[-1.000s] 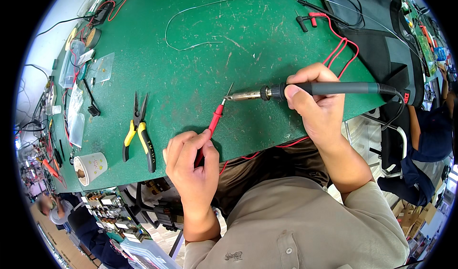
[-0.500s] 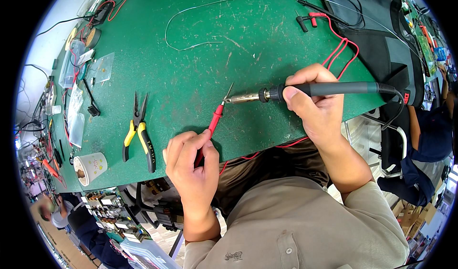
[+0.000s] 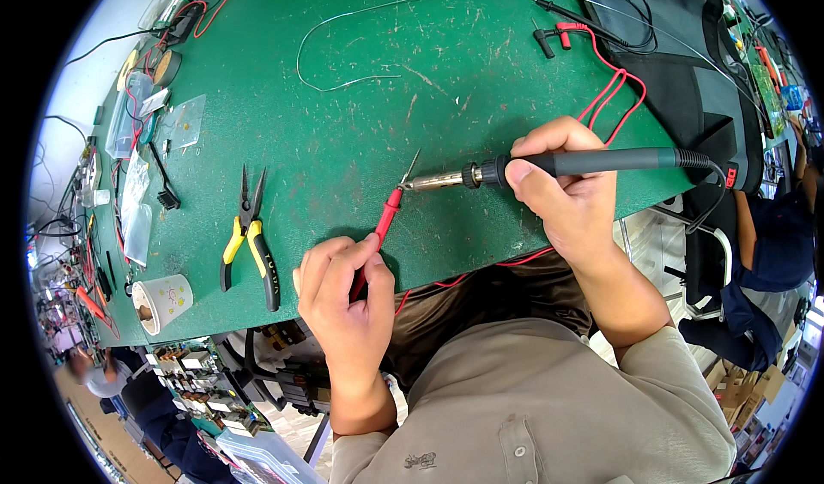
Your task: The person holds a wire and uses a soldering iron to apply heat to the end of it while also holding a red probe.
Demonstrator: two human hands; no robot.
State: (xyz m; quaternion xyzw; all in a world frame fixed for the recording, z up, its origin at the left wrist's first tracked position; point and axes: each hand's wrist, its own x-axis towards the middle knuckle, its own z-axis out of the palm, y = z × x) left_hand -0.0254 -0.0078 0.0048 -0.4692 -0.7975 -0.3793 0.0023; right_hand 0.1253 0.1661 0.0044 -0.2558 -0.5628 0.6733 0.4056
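Observation:
My left hand (image 3: 343,291) is closed on a red test probe (image 3: 387,214), its metal tip pointing up and away from me. My right hand (image 3: 566,192) grips a soldering iron (image 3: 639,160) held sideways, the hot end meeting the probe's metal tip near the red sleeve; whether they touch exactly is too small to tell. Left of them lie yellow-and-black long-nose pliers (image 3: 257,254). A thin silver wire (image 3: 354,81) curves loosely across the green table (image 3: 463,63) above my hands.
Upper right are test leads (image 3: 564,35) and a dark fabric case (image 3: 695,98). A paper cup (image 3: 172,299), plastic bags (image 3: 137,209) and cables crowd the left. Below the table edge are circuit boards (image 3: 206,381). Other people sit at far right (image 3: 772,244) and far lower left (image 3: 107,381).
My right hand has shifted slightly left with the soldering iron, whose front end sits a little lower along the probe tip. My left hand looks still.

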